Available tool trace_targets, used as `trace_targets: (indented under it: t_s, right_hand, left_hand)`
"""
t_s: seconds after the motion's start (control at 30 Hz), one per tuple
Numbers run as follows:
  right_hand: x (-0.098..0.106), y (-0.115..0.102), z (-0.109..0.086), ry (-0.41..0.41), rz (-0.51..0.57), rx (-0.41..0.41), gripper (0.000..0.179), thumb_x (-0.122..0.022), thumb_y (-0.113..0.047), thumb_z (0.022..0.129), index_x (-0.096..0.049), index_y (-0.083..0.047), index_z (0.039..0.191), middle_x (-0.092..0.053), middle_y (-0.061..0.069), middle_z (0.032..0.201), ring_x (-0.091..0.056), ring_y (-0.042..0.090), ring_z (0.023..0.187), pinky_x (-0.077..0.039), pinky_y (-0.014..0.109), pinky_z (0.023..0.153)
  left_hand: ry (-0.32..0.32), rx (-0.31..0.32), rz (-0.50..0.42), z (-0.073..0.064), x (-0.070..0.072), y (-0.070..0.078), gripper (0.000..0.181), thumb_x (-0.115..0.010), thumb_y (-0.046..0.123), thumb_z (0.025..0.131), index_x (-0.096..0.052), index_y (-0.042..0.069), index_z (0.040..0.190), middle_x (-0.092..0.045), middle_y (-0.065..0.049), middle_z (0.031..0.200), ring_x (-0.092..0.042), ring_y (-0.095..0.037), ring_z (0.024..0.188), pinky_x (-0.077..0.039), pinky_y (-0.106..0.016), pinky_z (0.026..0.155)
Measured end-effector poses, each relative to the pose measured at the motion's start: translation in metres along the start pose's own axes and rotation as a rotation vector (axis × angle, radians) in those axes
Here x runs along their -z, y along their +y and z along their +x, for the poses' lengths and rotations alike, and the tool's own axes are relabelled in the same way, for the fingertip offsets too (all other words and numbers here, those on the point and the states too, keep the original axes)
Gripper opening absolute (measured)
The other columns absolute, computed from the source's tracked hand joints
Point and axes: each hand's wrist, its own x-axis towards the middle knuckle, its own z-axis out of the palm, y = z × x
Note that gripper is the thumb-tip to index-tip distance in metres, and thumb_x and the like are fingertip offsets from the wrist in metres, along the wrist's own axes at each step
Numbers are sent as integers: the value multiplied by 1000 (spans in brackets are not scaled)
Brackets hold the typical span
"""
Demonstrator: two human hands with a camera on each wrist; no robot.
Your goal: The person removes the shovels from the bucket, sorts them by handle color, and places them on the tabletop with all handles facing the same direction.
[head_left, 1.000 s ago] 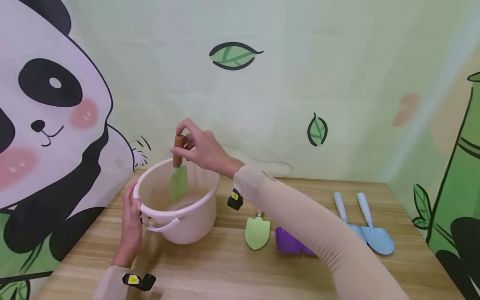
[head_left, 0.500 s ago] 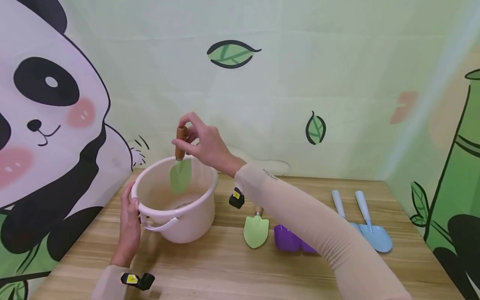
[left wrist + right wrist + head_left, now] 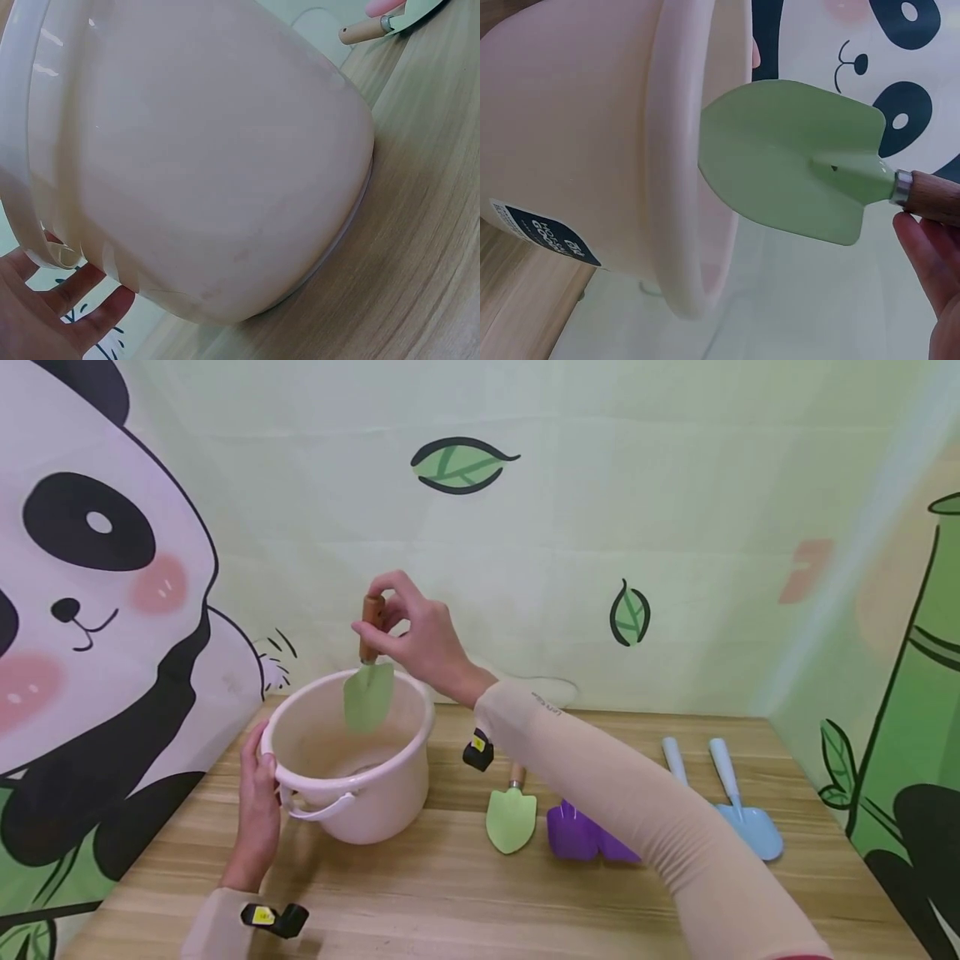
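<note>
A pale pink bucket point(image 3: 375, 810) stands upright at the left of the table, its carrying handle point(image 3: 322, 810) hanging at the front. My left hand point(image 3: 258, 802) rests against the bucket's left side just below the rim; in the left wrist view its fingers point(image 3: 109, 311) lie nearly straight along the outer wall. Above the bucket, my right hand point(image 3: 423, 639) pinches the brown wooden handle of a green garden trowel point(image 3: 369, 697). The trowel points downward, and in the right wrist view its blade tip point(image 3: 727, 142) is just inside the bucket's rim.
Right of the bucket lies another green trowel point(image 3: 512, 822). Purple shovels point(image 3: 573, 833) are partly hidden under the right sleeve, with blue shovels point(image 3: 750, 831) farther right. A patterned backdrop point(image 3: 540, 527) rises behind the wooden table point(image 3: 420, 910).
My right hand has risen and shifted slightly right, drawing the trowel up inside the bucket's mouth. The left hand and bucket hold still.
</note>
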Motion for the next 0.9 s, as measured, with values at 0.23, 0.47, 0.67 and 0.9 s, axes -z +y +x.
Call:
trace_targets:
  t_s: [0.23, 0.47, 0.67, 0.9]
  right_hand:
    - [6, 3, 0, 41, -15, 4, 35, -77, -11, 92, -51, -9, 115, -67, -1, 79, -65, 7, 73, -53, 25, 77]
    - [15, 1, 3, 46, -27, -17, 37, -78, -12, 92, -52, -8, 117, -68, 2, 80, -66, 10, 74, -55, 26, 75]
    - [23, -2, 4, 66, -28, -38, 37, -79, -14, 91, -52, -8, 117, -70, 3, 81, -66, 9, 73, -55, 24, 74]
    - [33, 0, 4, 93, -43, -42, 37, -79, -14, 91, -54, -8, 117, -70, 3, 81, -67, 9, 72, -56, 27, 76]
  left_hand:
    - [-5, 8, 1, 0, 0, 0, 55, -31, 35, 108, -29, 25, 161, -34, 4, 153, -40, -20, 127, -44, -20, 90]
    - [-12, 7, 14, 0, 1, 0, 54, -30, 36, 108, -28, 26, 161, -33, 3, 154, -40, -22, 128, -45, -20, 90]
    - [-16, 6, 4, 1, 2, -2, 55, -31, 35, 108, -27, 25, 162, -32, 2, 154, -39, -24, 130, -44, -20, 91]
    - [-15, -1, 2, 1, 1, -2, 55, -30, 36, 108, -27, 25, 161, -32, 4, 155, -38, -22, 130, -42, -20, 92]
